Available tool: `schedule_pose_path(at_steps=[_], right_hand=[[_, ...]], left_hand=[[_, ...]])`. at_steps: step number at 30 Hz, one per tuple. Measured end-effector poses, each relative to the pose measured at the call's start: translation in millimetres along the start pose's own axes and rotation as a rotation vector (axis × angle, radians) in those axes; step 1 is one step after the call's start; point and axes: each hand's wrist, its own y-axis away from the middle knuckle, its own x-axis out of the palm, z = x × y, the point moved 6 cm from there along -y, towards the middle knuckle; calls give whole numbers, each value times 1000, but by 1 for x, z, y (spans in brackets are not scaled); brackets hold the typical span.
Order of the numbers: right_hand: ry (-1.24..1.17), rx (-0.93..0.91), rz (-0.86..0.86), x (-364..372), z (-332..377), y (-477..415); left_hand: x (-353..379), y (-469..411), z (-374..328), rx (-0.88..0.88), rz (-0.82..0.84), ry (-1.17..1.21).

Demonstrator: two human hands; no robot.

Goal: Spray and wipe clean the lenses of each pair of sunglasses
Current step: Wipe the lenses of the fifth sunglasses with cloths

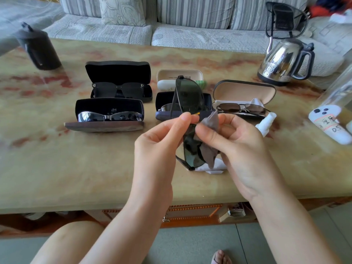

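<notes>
At the bottom edge, a bare knee (pixel 72 242) and the toes of a foot (pixel 221 257) show above a pale tiled floor (pixel 190 244). Both forearms reach up over the front edge of the bench (pixel 76 159), a glossy slab marbled beige with reddish patches.

The left hand (pixel 162 138) has its fingers (pixel 183 119) pinched on the middle of the sunglasses (pixel 190 98). They are held on end above the bench, one dark green-tinted lens rising past the fingertips and the other hanging below them. The right hand (pixel 242 145) grips a soft grey-brown cloth (pixel 212 121), its thumb pressing the fabric against the lower lens. A corner of the cloth pokes up between its fingers and another fold hangs down. Beneath the hands a crumpled white tissue (pixel 211 169) lies on the bench.

Just right of the right hand lies a small white spray bottle (pixel 265 123).

Beyond the hands, open hard cases sit in two rows.
- At left, a black case (pixel 108 126) holds glossy mirrored wraparound glasses.
- Behind it, another black case (pixel 118 71) holds square matte-black ones.
- At centre is a dark blue case (pixel 163 116); its contents are mostly hidden by the held pair.
- Behind that is a cream case (pixel 179 74).
- At right, a tan-lined case (pixel 243 90) holds thin wire-framed glasses with brown lenses.

Farther back stand a dark cylindrical tumbler (pixel 40 50) at left and a shiny steel kettle (pixel 283 60) at right. Behind the bench is a sofa (pixel 114 29) in grey striped upholstery.
</notes>
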Motion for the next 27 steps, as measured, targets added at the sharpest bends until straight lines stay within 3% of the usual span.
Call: schedule_pose_path(at_steps=[3, 12, 21, 27], right_hand=[[46, -50, -88, -3, 2, -2], [16, 7, 90, 3, 2, 1], [0, -14, -1, 2, 3, 0], [1, 17, 47, 4, 3, 2]], left_hand=[[4, 2, 4, -37, 6, 64], [-2, 0, 1, -44, 3, -6], [0, 0, -3, -15, 15, -29], [-2, -1, -5, -27, 7, -52]])
